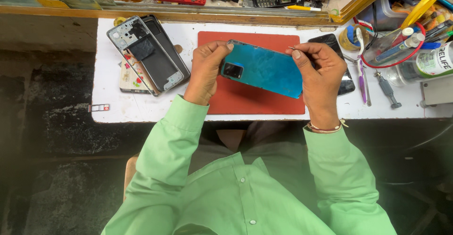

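Blue phone [264, 70] held back-up over red mat [255, 100], gripped by left hand [205, 70] at camera end, pinched by right hand [321, 70] at other end, 1 dismantled phone frame [146, 55] laid beside.

Clad in a light green button-up shirt [245, 192], plain cotton-like weave, no pattern. Long sleeves, left sleeve [165, 145] and right sleeve [335, 169], both reaching to the wrists and ending in turned cuffs. Pointed collar spread open at the neck, with small pale buttons running down the front placket. Soft creases along the upper arms and across the chest. Thin bracelet [324, 128] circling the right wrist just above the cuff, pale and reddish strands together, a short loose end sticking out on the outer side. Both hands, left hand [206, 70] and right hand [321, 72], bare, without gloves or rings. Short, trimmed fingernails.
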`<state>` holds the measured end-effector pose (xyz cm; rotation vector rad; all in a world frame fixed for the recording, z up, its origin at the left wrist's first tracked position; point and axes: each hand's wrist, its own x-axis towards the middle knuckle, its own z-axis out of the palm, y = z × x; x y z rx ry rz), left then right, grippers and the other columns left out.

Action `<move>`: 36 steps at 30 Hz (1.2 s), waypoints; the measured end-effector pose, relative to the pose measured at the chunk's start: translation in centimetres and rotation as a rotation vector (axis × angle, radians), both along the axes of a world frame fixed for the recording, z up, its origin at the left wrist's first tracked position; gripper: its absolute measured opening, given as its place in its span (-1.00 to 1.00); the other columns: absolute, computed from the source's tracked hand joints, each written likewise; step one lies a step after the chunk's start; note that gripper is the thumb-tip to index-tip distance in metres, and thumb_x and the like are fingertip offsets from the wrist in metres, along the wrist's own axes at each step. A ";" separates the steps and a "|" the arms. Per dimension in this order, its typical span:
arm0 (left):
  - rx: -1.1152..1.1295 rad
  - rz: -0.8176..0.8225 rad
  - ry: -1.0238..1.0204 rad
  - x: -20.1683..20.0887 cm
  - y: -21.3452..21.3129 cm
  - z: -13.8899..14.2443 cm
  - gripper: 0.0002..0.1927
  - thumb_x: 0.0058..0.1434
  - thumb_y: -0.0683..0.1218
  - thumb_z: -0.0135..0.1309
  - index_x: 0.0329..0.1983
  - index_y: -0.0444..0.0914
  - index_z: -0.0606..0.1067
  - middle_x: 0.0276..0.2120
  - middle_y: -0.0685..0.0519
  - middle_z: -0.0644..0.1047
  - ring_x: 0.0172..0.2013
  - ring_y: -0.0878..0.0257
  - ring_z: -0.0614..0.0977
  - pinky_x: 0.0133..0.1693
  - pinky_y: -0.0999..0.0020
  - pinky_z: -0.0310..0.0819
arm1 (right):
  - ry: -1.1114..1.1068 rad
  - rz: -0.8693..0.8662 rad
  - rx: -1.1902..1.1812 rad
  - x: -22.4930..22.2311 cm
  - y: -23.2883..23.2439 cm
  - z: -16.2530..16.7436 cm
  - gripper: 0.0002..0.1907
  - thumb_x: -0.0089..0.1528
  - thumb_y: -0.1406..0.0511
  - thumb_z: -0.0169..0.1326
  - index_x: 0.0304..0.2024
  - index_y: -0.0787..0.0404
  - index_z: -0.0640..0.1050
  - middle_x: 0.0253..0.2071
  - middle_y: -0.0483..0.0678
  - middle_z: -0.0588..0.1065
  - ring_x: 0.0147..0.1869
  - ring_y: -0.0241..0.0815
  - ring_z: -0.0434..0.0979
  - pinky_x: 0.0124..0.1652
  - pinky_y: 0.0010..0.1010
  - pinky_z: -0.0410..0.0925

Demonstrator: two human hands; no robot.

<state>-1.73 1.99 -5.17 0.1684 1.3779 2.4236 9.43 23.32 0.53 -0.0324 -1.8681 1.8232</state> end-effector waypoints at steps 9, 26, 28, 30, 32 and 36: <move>0.080 -0.039 0.073 -0.1 0.3 -0.5 -0.82 0.30 -0.12 0.17 -0.15 -0.34 0.63 -0.39 0.09 0.63 -0.43 0.39 0.62 -0.35 0.49 0.54 | 0.071 -0.129 0.283 2.1 -1.6 1.5 -0.85 0.43 0.43 0.19 -0.01 0.43 0.54 -0.07 0.08 0.62 -0.01 -0.30 0.62 0.03 -0.55 0.47; 0.122 -0.074 0.120 -0.1 0.6 -0.9 -0.75 0.31 -0.15 0.15 -0.02 -0.40 0.60 -0.31 0.03 0.65 -0.37 0.36 0.65 -0.32 0.45 0.61 | 0.117 -0.212 0.428 3.2 -2.6 2.9 -0.92 0.45 0.45 0.21 -0.05 0.39 0.58 -0.10 0.00 0.63 -0.07 -0.33 0.61 -0.03 -0.57 0.46; 0.127 -0.080 0.119 -0.1 0.7 -0.9 -0.76 0.32 -0.15 0.15 -0.02 -0.40 0.60 -0.31 0.03 0.65 -0.37 0.36 0.65 -0.32 0.45 0.61 | 0.121 -0.218 0.443 3.2 -2.6 2.9 -0.92 0.46 0.45 0.22 -0.05 0.39 0.59 -0.11 0.00 0.63 -0.10 -0.34 0.61 -0.05 -0.58 0.46; 0.125 -0.082 0.124 -0.1 0.7 -0.9 -0.76 0.32 -0.15 0.15 -0.03 -0.40 0.60 -0.31 0.03 0.65 -0.36 0.36 0.65 -0.32 0.44 0.61 | 0.135 -0.229 0.477 3.3 -2.6 2.9 -0.92 0.46 0.45 0.22 -0.05 0.39 0.59 -0.11 0.01 0.63 -0.09 -0.33 0.61 -0.04 -0.58 0.45; 0.115 -0.076 0.134 0.0 0.7 -0.9 -0.76 0.32 -0.14 0.15 -0.03 -0.39 0.60 -0.31 0.03 0.65 -0.35 0.35 0.65 -0.31 0.43 0.62 | 0.142 -0.242 0.493 3.3 -2.6 2.9 -0.93 0.46 0.45 0.22 -0.05 0.39 0.59 -0.11 0.02 0.62 -0.10 -0.33 0.61 -0.05 -0.57 0.46; 0.152 -0.080 0.133 0.1 0.6 -0.7 -0.76 0.34 -0.11 0.13 -0.03 -0.36 0.61 -0.32 0.06 0.64 -0.35 0.36 0.64 -0.28 0.45 0.60 | 0.164 -0.257 0.535 3.4 -2.7 3.0 -0.93 0.46 0.46 0.23 -0.05 0.39 0.60 -0.11 0.03 0.62 -0.11 -0.31 0.60 -0.05 -0.56 0.45</move>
